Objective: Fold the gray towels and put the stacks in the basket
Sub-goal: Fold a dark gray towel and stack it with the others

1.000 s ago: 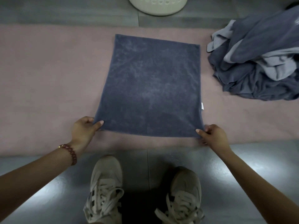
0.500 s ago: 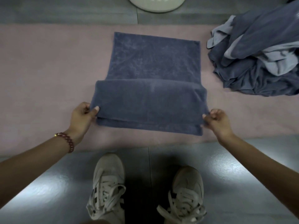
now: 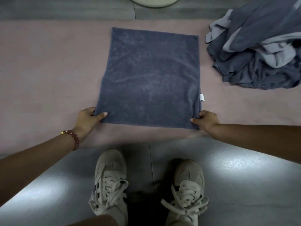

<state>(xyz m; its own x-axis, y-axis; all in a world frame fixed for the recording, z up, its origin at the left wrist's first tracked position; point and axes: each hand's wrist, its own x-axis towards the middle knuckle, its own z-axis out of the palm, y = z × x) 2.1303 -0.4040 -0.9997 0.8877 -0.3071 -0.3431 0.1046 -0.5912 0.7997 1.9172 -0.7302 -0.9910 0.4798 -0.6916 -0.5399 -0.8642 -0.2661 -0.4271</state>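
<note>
**Both hands pinch the near corners of a flat gray towel**

Left hand [image 3: 88,119] pinches the near left corner of the gray towel [image 3: 149,79], thumb lying on top of the cloth and fingers curled under its edge. A red bead bracelet [image 3: 73,139] sits on that wrist. The right hand [image 3: 206,120] pinches the near right corner in the same way, thumb on top.

The towel lies spread flat on a pink mat [image 3: 48,70], roughly square, with its far edge towards the basket [image 3: 154,1]. Only the pale rim of the basket shows at the top of the view, on the gray floor [image 3: 244,176] beyond the mat. A small white label [image 3: 202,97] sticks out from the towel's right edge, near the right hand.

A loose pile of towels [image 3: 260,51], dark and light gray, lies crumpled on the mat to the right, well apart from the flat one. Two pale laced shoes [image 3: 110,180] stand on the floor just short of the mat's near edge.
</note>
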